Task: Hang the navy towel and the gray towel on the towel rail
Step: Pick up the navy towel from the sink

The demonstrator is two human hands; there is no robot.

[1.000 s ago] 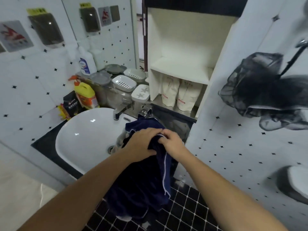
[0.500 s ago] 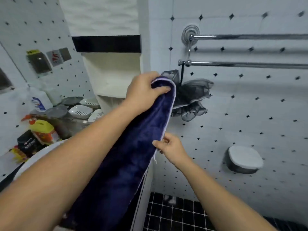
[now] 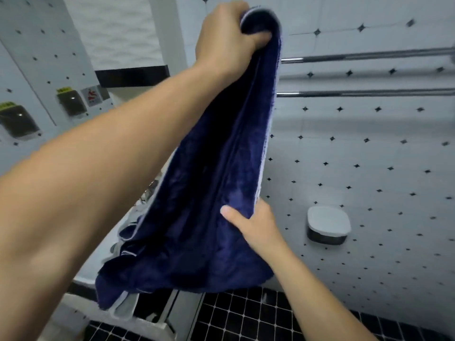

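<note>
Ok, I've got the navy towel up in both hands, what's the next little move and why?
Probably carry the top end right and over the upper rail. Your left hand grips the navy towel bunched above rail height, your right hand pinches its lower edge, and both rails look bare.

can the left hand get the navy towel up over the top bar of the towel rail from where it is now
Probably yes. The left hand grips the navy towel at its top, already above the upper bar of the towel rail, with nothing visible between them. The right hand holds the towel's lower edge.
</note>
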